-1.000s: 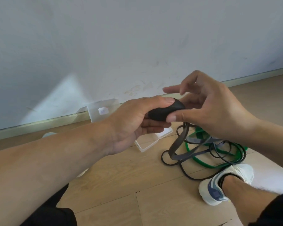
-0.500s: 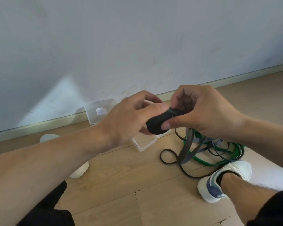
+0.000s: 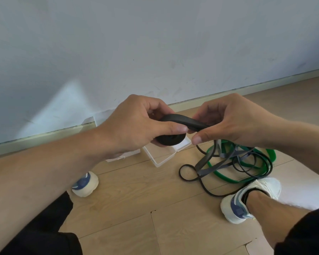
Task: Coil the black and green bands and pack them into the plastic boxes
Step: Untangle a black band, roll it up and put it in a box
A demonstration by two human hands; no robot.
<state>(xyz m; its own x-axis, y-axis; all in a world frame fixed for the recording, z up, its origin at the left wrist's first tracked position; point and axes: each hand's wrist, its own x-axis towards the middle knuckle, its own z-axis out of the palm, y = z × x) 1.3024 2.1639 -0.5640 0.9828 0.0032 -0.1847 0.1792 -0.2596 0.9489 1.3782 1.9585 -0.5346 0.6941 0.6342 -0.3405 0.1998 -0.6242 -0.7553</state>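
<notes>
Black rubber, wound into a tight coil point(image 3: 170, 139), sits gripped in the left hand point(image 3: 134, 126), thumb pressed along its top. The right hand point(image 3: 226, 122) pinches the black band's point(image 3: 182, 120) free stretch just at 3 o'clock of the coil. Below the coil on the wooden floor point(image 3: 136, 190) lies an open clear plastic box point(image 3: 162, 155). Loose black and green bands point(image 3: 228, 162) tangle at 4 o'clock, near a white sneaker point(image 3: 250, 197).

An open plastic box point(image 3: 161, 155) lies on the floor point(image 3: 129, 199), left of the loose bands point(image 3: 234, 162)
</notes>
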